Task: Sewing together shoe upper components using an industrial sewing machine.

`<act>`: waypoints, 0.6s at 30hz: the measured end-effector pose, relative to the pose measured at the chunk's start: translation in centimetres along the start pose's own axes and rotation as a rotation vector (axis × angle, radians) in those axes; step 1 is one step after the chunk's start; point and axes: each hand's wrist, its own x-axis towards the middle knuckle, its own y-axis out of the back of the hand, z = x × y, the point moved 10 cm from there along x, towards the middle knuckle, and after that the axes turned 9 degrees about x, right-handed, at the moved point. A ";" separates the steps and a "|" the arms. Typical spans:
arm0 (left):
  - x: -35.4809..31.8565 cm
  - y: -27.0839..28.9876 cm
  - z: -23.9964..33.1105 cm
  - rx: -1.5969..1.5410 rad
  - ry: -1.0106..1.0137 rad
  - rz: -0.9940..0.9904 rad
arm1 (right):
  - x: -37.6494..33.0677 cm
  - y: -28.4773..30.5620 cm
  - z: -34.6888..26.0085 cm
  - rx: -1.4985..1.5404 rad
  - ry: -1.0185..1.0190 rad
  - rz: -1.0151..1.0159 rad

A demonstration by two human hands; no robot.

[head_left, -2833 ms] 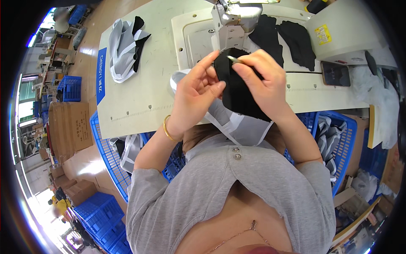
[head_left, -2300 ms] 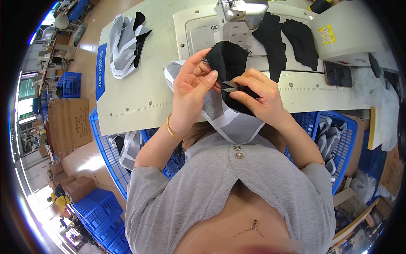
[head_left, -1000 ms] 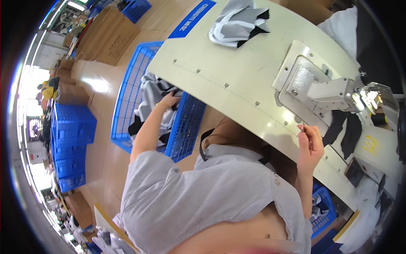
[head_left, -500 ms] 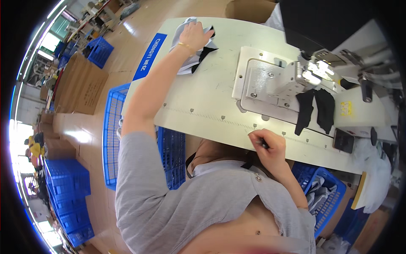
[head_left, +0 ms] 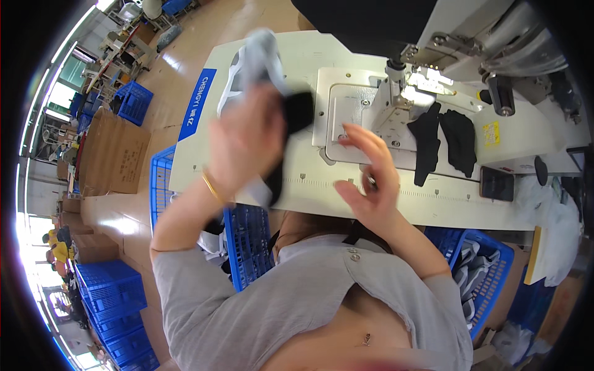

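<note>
My left hand (head_left: 247,136), smeared by motion, is closed on a grey and black fabric piece (head_left: 299,112) above the left part of the white sewing table (head_left: 383,207). Beyond it, another grey and white fabric piece (head_left: 232,83) lies on the tabletop. My right hand (head_left: 377,185) hovers over the table's near edge, thumb and forefinger spread. Against its palm sits a small dark tool (head_left: 372,182), mostly hidden by the curled fingers. The sewing machine (head_left: 399,86) has its lamp lit. Two black fabric pieces (head_left: 427,145) rest beside its needle area.
A dark phone (head_left: 497,183) lies at the table's right. Blue baskets holding fabric pieces stand below, one on the right (head_left: 495,294) and one on the left (head_left: 247,244). A cardboard box (head_left: 114,151) and stacked blue crates (head_left: 114,297) stand on the floor at left.
My left hand has come back from the table's far left edge, lifting a fabric piece toward me. My right hand has risen over the tabletop, its thumb and forefinger opening. The view has shifted.
</note>
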 end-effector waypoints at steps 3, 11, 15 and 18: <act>-3.4 -1.5 5.2 -0.312 -0.026 -0.183 | -0.3 -1.0 3.0 0.056 -0.050 0.030; -9.9 -12.7 3.6 -1.698 0.776 -1.011 | -5.0 2.8 10.5 0.318 -0.664 0.027; -10.0 -13.0 5.0 -1.420 0.626 -1.407 | -6.9 3.1 10.5 0.540 -0.911 -0.017; -7.0 -13.3 5.6 -1.002 0.241 -1.207 | -6.4 3.6 10.1 0.374 -0.824 -0.014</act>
